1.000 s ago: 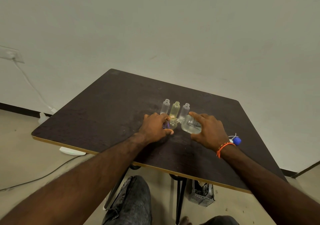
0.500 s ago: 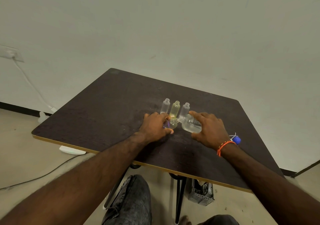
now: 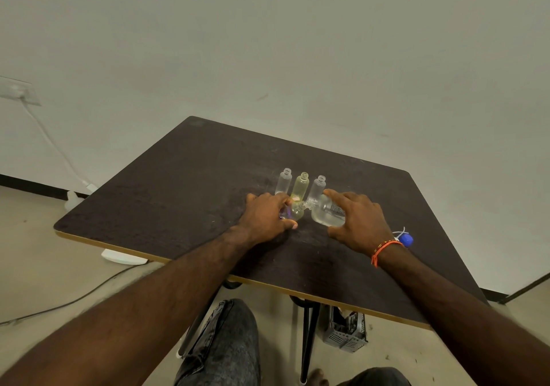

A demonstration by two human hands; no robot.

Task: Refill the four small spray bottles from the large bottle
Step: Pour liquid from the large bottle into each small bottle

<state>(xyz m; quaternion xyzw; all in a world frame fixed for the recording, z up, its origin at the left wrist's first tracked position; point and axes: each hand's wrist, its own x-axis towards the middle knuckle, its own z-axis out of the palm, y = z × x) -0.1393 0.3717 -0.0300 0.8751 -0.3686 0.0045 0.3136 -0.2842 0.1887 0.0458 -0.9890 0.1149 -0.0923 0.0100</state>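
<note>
Dark table [image 3: 184, 177] (gold-edged), pale wall [image 3: 268, 43]

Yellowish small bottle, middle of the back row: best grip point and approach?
Probably pinch the yellowish bottle across its round body below the open neck, coming from above and behind. It stands upright with close neighbours either side, and the left hand and right hand crowd its front.

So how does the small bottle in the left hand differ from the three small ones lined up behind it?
The held small bottle is gripped by the left hand with the large bottle, tipped by the right hand, at its mouth; the back row stands free and untouched. The held one sits nearer the person. Within the back row the middle bottle looks yellowish, its neighbours clear. All four are uncapped and upright.
</note>
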